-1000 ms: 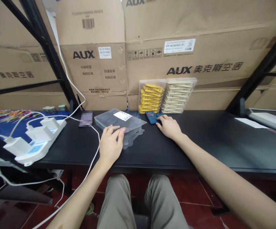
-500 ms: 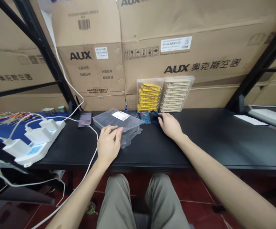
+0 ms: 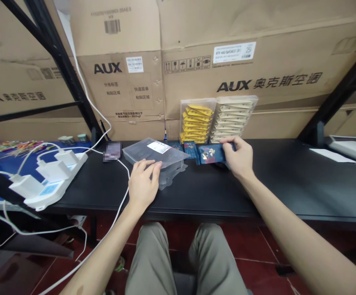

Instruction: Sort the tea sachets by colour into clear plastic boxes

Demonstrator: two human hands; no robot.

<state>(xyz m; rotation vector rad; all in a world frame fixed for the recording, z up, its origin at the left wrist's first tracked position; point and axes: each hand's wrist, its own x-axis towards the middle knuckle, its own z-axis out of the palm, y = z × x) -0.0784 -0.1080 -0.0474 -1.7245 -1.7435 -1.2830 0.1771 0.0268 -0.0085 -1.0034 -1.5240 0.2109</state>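
Note:
My right hand is closed on one end of a dark blue packet with gold and red print, held just above the table. Left of it, more dark blue packets lie behind a clear plastic box with a white label. This box's lid sits tilted over its lower part, and my left hand rests on its near edge with the fingers apart. Behind the packets stand a clear case of yellow packets and a clear case of cream packets.
On the left of the black table lies a white power strip with plugs and trailing white cables. Large cardboard boxes form the back. A white paper lies at the right, near a black metal post.
My right hand has moved to the right and drawn a dark blue packet with it, its printed face now showing. My left hand stays on the plastic box. The view has shifted slightly.

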